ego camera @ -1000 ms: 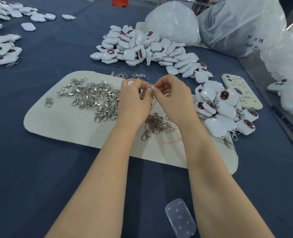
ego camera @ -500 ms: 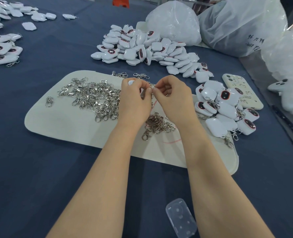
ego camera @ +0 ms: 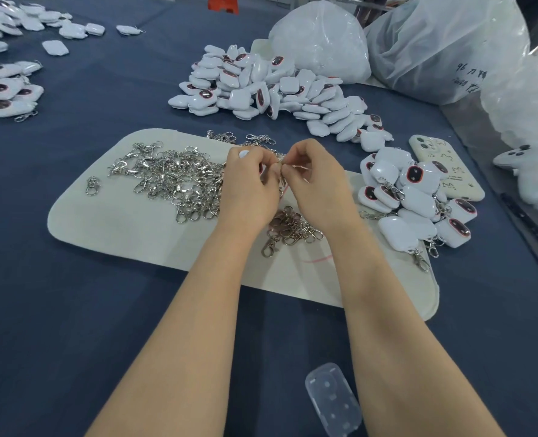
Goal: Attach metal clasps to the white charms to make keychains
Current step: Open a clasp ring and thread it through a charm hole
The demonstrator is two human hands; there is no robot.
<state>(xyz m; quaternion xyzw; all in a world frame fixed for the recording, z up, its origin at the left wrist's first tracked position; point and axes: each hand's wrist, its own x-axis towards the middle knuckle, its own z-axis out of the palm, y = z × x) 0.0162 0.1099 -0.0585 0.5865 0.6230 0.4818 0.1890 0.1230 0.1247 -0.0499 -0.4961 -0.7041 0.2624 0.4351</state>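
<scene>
A white charm (ego camera: 244, 153) peeks from the curled fingers of the left hand (ego camera: 248, 187), and the right hand (ego camera: 318, 187) pinches a metal clasp (ego camera: 281, 159) beside it, above the cream mat (ego camera: 119, 225). On the mat, loose clasps (ego camera: 173, 178) lie heaped at left and finished keychains (ego camera: 412, 200) pile at right.

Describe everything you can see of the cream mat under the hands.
The mat is a cream, felt-like pad with rounded corners, lying flat on the blue cloth. A big clasp heap lies on its left half, a small bunch lies mid-mat, and one stray clasp sits near its left end. Finished charms overlap its right end. Both forearms cross its near edge; above it the left hand grips a charm and the right hand pinches a clasp.
</scene>
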